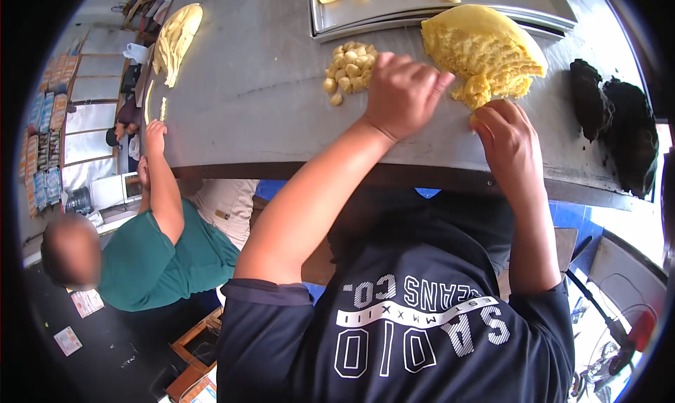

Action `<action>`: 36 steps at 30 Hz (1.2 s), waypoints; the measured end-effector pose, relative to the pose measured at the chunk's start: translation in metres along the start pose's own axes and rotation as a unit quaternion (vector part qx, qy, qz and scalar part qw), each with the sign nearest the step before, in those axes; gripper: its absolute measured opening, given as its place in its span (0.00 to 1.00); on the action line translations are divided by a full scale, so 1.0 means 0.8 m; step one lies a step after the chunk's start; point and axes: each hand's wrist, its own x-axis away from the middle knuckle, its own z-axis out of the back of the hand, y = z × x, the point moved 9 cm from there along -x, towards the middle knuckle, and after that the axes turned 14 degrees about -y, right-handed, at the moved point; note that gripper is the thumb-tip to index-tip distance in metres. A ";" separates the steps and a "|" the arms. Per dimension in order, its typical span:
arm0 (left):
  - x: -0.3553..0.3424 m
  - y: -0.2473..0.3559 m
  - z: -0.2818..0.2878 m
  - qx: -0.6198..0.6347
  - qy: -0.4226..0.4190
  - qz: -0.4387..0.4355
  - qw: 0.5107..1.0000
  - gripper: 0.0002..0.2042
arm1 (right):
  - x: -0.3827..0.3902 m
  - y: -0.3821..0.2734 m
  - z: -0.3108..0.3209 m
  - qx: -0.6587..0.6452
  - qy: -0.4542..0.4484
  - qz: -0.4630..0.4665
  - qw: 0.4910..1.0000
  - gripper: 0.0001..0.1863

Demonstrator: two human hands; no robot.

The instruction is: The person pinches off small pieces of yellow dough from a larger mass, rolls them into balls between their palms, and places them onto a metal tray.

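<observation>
My left hand (408, 97) is over the steel table beside a pile of small pale-yellow balls (350, 67). Its fingers are curled in with the thumb pointing right, and whatever the palm may hold is hidden. At the near edge of a large mound of crumbly yellow paste (485, 44), my right hand (510, 132) has its fingers pinched together. A bit of the yellow paste shows at those fingertips. A loose lump of paste (474, 92) sits just beyond them, joined to the mound.
Stacked metal trays (383, 10) with several round dough pieces lie at the far side. Dark, ragged cloths (619, 122) rest at the right end. On the left, a co-worker in a green shirt (165, 262) handles a dough strip near a large dough piece (177, 41).
</observation>
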 end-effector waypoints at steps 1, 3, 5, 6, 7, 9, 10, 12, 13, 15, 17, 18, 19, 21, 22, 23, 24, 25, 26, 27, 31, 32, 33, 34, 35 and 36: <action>0.003 0.007 0.014 -0.015 0.065 -0.015 0.998 0.16 | 0.001 0.003 0.001 0.003 0.005 0.027 1.000 0.03; 0.012 0.036 0.007 0.021 0.016 -0.094 0.995 0.15 | -0.008 0.005 0.003 0.008 0.017 0.051 0.999 0.03; 0.019 0.039 0.001 0.079 -0.046 -0.133 0.987 0.14 | -0.012 -0.014 -0.006 0.047 0.000 0.054 0.997 0.04; 0.017 0.001 0.015 0.163 0.012 -0.046 0.985 0.14 | -0.010 -0.022 -0.009 0.046 -0.005 0.059 0.997 0.04; 0.023 -0.039 0.018 0.280 0.048 0.107 0.953 0.14 | -0.011 -0.020 -0.007 0.038 -0.016 0.044 0.998 0.05; 0.041 -0.060 0.045 0.278 0.046 0.179 0.943 0.12 | -0.009 -0.006 0.001 -0.037 -0.052 0.053 0.997 0.08; 0.053 -0.039 0.069 0.168 0.006 0.098 0.981 0.10 | 0.002 -0.001 0.004 -0.037 -0.048 0.047 0.997 0.08; 0.100 -0.018 0.088 -0.059 -0.067 0.124 0.988 0.09 | 0.021 0.004 0.020 -0.062 0.020 0.010 0.998 0.10; 0.113 -0.006 0.091 -0.055 -0.066 0.124 0.988 0.09 | 0.028 0.010 0.016 -0.021 -0.007 -0.017 1.000 0.14; 0.140 -0.004 0.079 -0.111 -0.135 0.213 0.961 0.05 | 0.029 -0.006 0.005 -0.017 -0.008 0.014 1.000 0.15; 0.147 -0.008 0.075 -0.041 -0.094 0.235 0.967 0.04 | 0.022 -0.029 0.001 -0.045 -0.043 0.070 0.996 0.15; 0.152 -0.013 0.076 0.028 -0.053 0.251 0.966 0.04 | 0.017 -0.040 0.004 -0.044 -0.046 0.069 0.996 0.15; 0.154 -0.016 0.069 0.055 -0.059 0.252 0.964 0.06 | 0.010 -0.046 0.012 -0.084 -0.030 0.049 0.995 0.15; 0.160 -0.018 0.062 0.088 -0.059 0.257 0.961 0.07 | 0.010 -0.035 0.017 -0.114 -0.006 0.032 0.993 0.15; 0.161 -0.019 0.056 0.120 -0.059 0.262 0.956 0.08 | 0.011 -0.028 0.014 -0.109 -0.005 0.026 0.994 0.15; 0.156 -0.014 0.061 0.104 -0.054 0.269 0.956 0.09 | 0.015 -0.021 0.009 -0.130 -0.013 0.035 0.991 0.15; 0.155 -0.011 0.067 0.037 -0.063 0.252 0.965 0.09 | 0.019 -0.015 0.003 -0.151 -0.021 0.043 0.987 0.16; 0.161 -0.017 0.065 0.066 -0.070 0.256 0.962 0.09 | 0.019 -0.019 -0.001 -0.161 -0.023 0.056 0.985 0.16; 0.161 -0.022 0.063 0.093 -0.076 0.257 0.959 0.09 | 0.016 -0.023 -0.001 -0.174 -0.020 0.055 0.983 0.15; 0.157 -0.018 0.062 0.096 -0.071 0.243 0.963 0.06 | 0.016 -0.027 -0.001 -0.146 -0.019 0.068 0.987 0.15; 0.158 -0.020 0.035 0.362 -0.031 0.302 0.881 0.05 | 0.020 -0.034 -0.005 -0.042 -0.017 0.061 0.997 0.14; 0.155 -0.019 0.030 0.421 -0.004 0.315 0.851 0.07 | 0.019 -0.036 -0.006 -0.041 -0.015 0.058 0.997 0.14; 0.152 -0.018 0.027 0.478 0.024 0.327 0.815 0.10 | 0.018 -0.042 -0.010 -0.089 -0.022 0.079 0.993 0.12; 0.142 -0.012 0.026 0.482 0.020 0.323 0.814 0.10 | 0.016 -0.048 -0.013 -0.135 -0.029 0.096 0.986 0.11; 0.139 -0.012 0.020 0.513 0.027 0.363 0.777 0.14 | 0.010 -0.054 -0.015 -0.176 -0.028 0.070 0.982 0.15; 0.140 -0.012 0.009 0.541 0.033 0.402 0.738 0.19 | 0.005 -0.065 -0.009 -0.186 0.000 0.080 0.979 0.15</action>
